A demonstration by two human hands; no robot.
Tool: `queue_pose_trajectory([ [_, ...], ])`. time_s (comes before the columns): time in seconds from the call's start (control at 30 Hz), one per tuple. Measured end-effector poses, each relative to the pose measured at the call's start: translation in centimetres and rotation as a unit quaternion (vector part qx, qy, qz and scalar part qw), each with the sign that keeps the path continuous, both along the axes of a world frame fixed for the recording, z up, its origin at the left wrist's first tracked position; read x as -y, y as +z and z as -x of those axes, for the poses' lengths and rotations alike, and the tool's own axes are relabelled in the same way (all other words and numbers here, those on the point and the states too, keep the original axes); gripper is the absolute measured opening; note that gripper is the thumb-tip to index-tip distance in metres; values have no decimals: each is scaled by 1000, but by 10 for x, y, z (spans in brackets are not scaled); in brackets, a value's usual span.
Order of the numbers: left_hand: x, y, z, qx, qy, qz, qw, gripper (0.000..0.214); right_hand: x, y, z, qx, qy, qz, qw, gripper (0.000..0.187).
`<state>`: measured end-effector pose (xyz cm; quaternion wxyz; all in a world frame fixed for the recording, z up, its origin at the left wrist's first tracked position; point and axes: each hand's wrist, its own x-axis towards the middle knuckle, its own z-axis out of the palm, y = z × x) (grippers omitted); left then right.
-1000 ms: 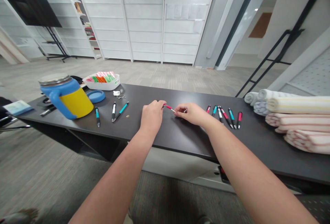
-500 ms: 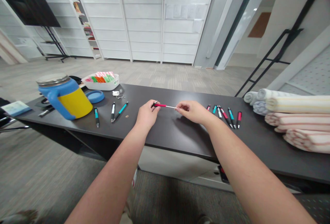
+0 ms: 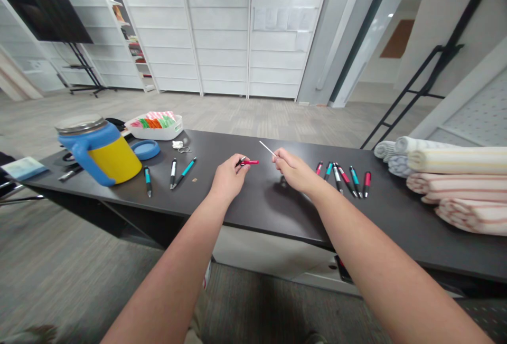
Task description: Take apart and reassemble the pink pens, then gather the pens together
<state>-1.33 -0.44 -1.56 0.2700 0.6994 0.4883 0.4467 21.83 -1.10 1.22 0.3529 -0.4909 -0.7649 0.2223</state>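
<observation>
Over the middle of the dark table, my left hand pinches a red pen barrel that points to the right. My right hand is closed on a thin white pen refill, which sticks out up and to the left. A gap separates the refill from the barrel. To the right of my right hand lie several pens, among them a red pen and a teal pen. Left of my left hand are a white pen and two teal pens, one slanted.
A blue and yellow jug stands at the left beside a blue lid. Behind them is a white basket with colourful packets. Rolled striped cloths are stacked at the right end of the table.
The refill has come out of the red barrel. My right hand has turned, and the refill now slants up to the left. My left hand has barely moved.
</observation>
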Motion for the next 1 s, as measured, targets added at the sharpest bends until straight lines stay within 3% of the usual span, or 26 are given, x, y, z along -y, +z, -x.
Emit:
queue_pose_trajectory([
  [0.17, 3, 3, -3, -105, -24, -72, 992, 15, 1, -8, 13, 27, 23, 14, 999, 27],
  [0.33, 5, 4, -6, -163, -31, -78, 983, 13, -3, -11, 13, 75, 7, 9, 997, 31],
  [0.53, 4, 4, -6, -30, 31, 13, 999, 29, -6, -7, 5, 42, -37, 18, 998, 39],
  [0.63, 3, 7, -2, -26, 73, 50, 996, 23, -8, -8, 4, 17, -49, 52, 997, 43],
  [0.83, 0, 10, 3, -30, 87, 41, 995, 21, -7, -12, 9, 36, -37, 95, 994, 44],
  [1.0, 1, 9, 2, 5, 68, 31, 997, 21, -7, -14, 13, 110, -10, 67, 992, 37],
])
